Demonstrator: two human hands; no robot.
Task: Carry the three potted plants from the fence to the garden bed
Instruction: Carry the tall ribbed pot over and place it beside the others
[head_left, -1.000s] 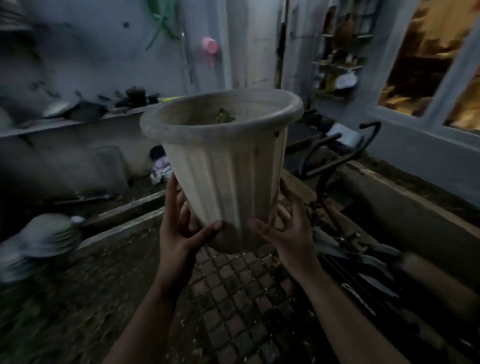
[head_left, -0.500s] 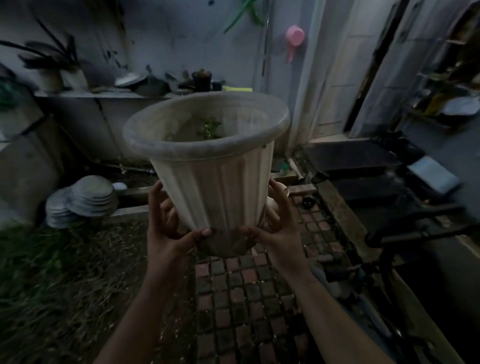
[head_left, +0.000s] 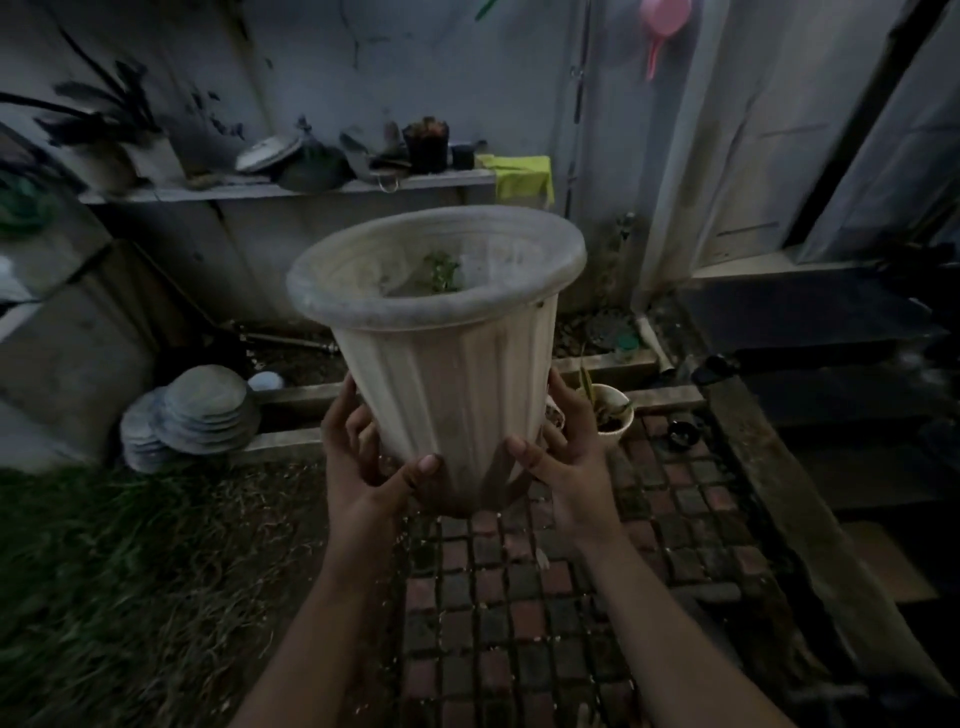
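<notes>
Carrying step, I judge: left hand and right hand hold the big white pot by its base, fingers curled round it. Next it needs setting down beyond the pot, near a small pot. Its plant is barely visible in the gloom

Brick paving bears a small potted plant.

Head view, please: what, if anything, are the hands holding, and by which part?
The white ribbed pot, gripped low on its wall near the base: left hand on its left side, right hand on its right.
</notes>
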